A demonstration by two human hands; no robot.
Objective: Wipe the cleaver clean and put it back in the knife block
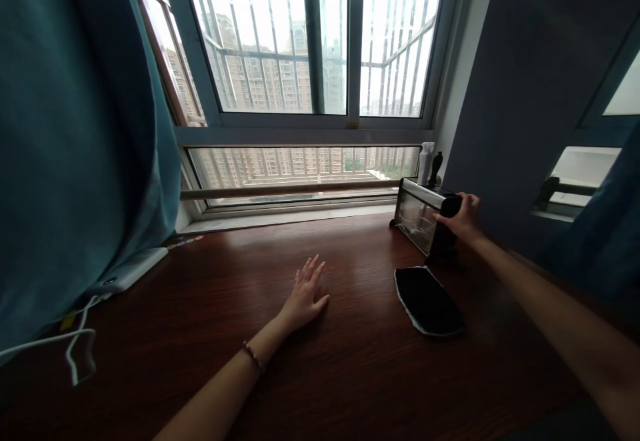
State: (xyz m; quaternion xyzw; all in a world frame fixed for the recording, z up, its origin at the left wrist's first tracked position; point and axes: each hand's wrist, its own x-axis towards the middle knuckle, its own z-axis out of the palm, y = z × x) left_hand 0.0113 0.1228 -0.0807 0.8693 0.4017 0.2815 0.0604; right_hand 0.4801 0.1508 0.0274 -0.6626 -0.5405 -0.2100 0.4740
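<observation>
My right hand [464, 219] grips the near right end of a box [417, 217] with clear sides, black ends and a silver top edge. The box stands upright on the dark red wooden table [345, 361], by the window. A black handle [436, 166] and a white bottle-like thing [425, 161] rise at its back; whether they stand in it or behind it I cannot tell. My left hand [304, 297] rests palm down on the tabletop, fingers spread, holding nothing. Between my hands, nearer the right, lies a flat black cloth [429, 301] with a pale edge.
A teal curtain [90, 127] hangs at the left. Beside it on the table are a white flat device [133, 271] and a white cable [75, 347]. The window sill [290, 217] borders the far edge, and a dark wall [525, 94] stands at the right.
</observation>
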